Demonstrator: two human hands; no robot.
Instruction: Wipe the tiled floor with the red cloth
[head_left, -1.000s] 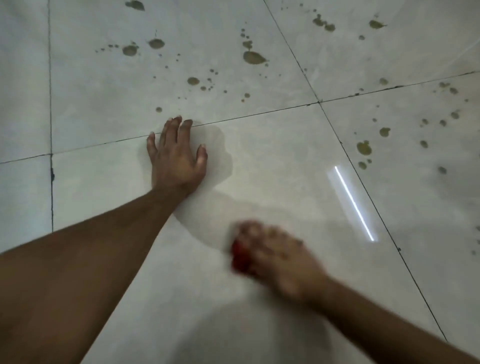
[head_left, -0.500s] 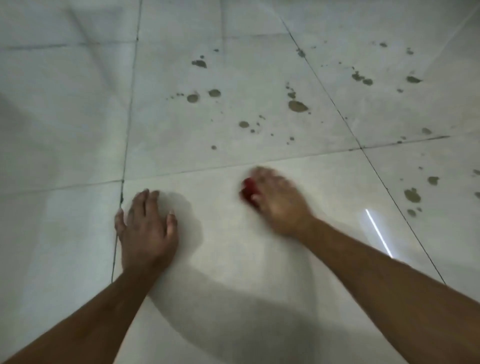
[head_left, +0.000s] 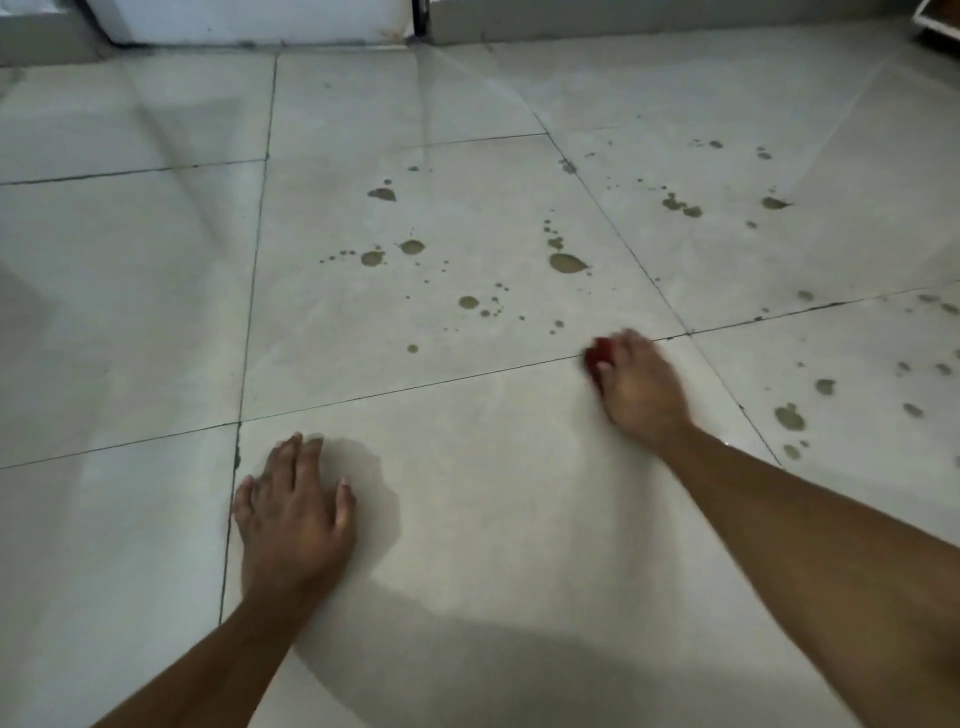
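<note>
My right hand (head_left: 641, 387) presses a bunched red cloth (head_left: 598, 358) onto the pale tiled floor (head_left: 493, 519), right on a grout line near a tile corner. Only a small red edge of the cloth shows at my fingertips; the rest is hidden under the hand. My left hand (head_left: 293, 512) lies flat on the floor, fingers spread, holding nothing, beside another grout line. Several brownish-green spots (head_left: 566, 263) dot the tile just beyond the cloth.
More brownish spots (head_left: 789, 417) lie on the tiles to the right and far right. A white appliance base (head_left: 249, 21) and a wall edge run along the top. My shadow darkens the floor near the bottom.
My right hand has slid the red cloth forward and to the right, up to the grout line near the spots. The view has tilted up, showing more floor and the wall. The left hand stays planted.
</note>
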